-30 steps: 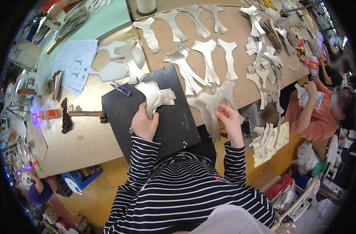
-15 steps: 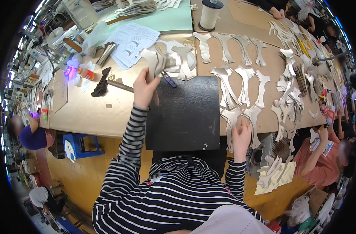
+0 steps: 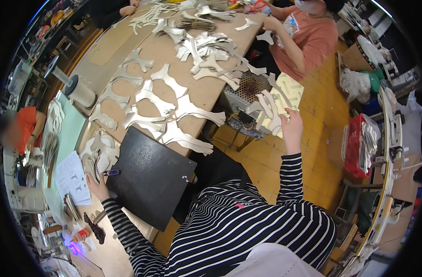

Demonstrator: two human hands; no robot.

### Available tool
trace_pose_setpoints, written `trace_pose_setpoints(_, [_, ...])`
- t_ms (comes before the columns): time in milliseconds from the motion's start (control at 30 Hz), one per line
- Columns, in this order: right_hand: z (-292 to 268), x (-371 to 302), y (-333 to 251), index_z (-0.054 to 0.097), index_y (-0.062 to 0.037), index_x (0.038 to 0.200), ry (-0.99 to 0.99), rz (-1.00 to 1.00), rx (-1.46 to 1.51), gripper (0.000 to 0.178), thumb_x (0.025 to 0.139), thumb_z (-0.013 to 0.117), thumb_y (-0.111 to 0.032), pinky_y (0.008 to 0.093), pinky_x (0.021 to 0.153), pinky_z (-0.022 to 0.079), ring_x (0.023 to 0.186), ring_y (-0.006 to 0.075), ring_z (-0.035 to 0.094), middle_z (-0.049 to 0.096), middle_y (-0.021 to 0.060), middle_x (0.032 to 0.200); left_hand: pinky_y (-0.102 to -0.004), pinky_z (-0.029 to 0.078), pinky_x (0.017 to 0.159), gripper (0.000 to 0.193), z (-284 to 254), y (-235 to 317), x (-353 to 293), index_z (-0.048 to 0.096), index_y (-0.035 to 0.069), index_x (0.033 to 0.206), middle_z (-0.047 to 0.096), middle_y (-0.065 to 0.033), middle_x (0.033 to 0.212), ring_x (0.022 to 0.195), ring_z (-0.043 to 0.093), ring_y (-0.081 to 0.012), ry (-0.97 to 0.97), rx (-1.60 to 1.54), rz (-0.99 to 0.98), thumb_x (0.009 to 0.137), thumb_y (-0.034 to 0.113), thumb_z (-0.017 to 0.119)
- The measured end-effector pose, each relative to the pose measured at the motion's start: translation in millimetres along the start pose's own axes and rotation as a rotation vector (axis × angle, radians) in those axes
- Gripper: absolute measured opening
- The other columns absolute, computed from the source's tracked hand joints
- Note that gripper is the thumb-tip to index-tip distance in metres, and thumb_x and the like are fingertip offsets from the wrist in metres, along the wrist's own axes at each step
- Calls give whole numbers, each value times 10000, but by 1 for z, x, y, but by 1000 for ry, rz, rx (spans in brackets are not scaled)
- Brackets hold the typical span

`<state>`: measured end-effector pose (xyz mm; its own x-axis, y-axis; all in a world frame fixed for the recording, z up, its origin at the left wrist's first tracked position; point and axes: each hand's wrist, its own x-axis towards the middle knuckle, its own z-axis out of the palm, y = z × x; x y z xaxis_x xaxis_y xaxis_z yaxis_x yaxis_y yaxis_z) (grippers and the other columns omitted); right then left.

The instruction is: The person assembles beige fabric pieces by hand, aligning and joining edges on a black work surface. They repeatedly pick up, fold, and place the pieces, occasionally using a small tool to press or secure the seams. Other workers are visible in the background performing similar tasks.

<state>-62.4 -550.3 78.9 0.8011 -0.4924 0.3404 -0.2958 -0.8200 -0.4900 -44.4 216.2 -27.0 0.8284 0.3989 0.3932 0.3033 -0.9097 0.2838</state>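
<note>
A worker in a black-and-white striped top reaches both ways across a long tan tabletop (image 3: 128, 46) strewn with pale grey, wishbone-shaped cut pieces (image 3: 174, 108). The left hand (image 3: 96, 184) rests, fingers curled, beside a small stack of the same pale cutouts (image 3: 98, 159) at the left edge of a square black work mat (image 3: 151, 182); whether it pinches one cannot be told. The right hand (image 3: 292, 127), fingers spread, touches a bundle of pale pieces (image 3: 268, 108) standing off the tabletop's end, above a round wire basket (image 3: 248, 87). The step in hand looks like fetching fresh pieces; the next move likely calls for closing on one and bringing it to the mat. Another person in an orange shirt (image 3: 308, 39) works opposite.
</note>
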Motion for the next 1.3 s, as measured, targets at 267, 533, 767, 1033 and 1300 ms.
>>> trace_pose_setpoints(267, [61, 28, 74, 675, -30, 1100, -291, 162, -188, 466, 746, 770, -318, 480, 943, 446, 1097, 367, 576, 648, 186, 1095, -338, 398, 1027, 335, -77, 114, -67, 602, 14, 1247, 564, -89, 1340, 1225, 531, -206, -267, -743, -155, 927, 105, 638])
trace_pose_setpoints(533, [79, 39, 66, 696, -4, 917, -412, 259, -316, 424, 679, 785, -344, 441, 786, 491, 896, 343, 665, 698, 186, 842, -326, 410, 1003, 305, -104, 176, -108, 615, 1, 1213, 631, -88, 1234, 1154, 573, -198, -382, -760, -80, 917, 72, 626])
trace_pose_setpoints(767, [51, 50, 57, 674, 11, 938, -416, 268, 193, 346, 763, 769, -272, 334, 695, 447, 721, 206, 629, 663, 114, 787, -318, 463, 973, 283, -102, 241, -109, 629, -36, 1181, 670, -118, 1145, 1087, 621, -205, -514, -915, -81, 909, 46, 626])
trace_pose_setpoints(1033, [-2, 42, -13, 642, 30, 1045, -401, 205, 619, 252, 845, 724, -101, 254, 775, 476, 835, 96, 603, 670, 43, 930, -293, 480, 937, 258, -88, 340, -117, 643, -38, 1145, 700, -106, 1101, 1053, 644, -173, -722, -1094, 105, 899, 38, 640])
trace_pose_setpoints(1300, [-14, 4, -128, 632, 23, 970, -570, -105, 727, 268, 794, 763, -130, 286, 683, 454, 709, 143, 555, 636, 59, 800, -336, 405, 1057, 551, -64, 402, -119, 402, 1, 1440, 515, -126, 1409, 1295, 482, -188, -1215, -1732, -434, 1005, 297, 566])
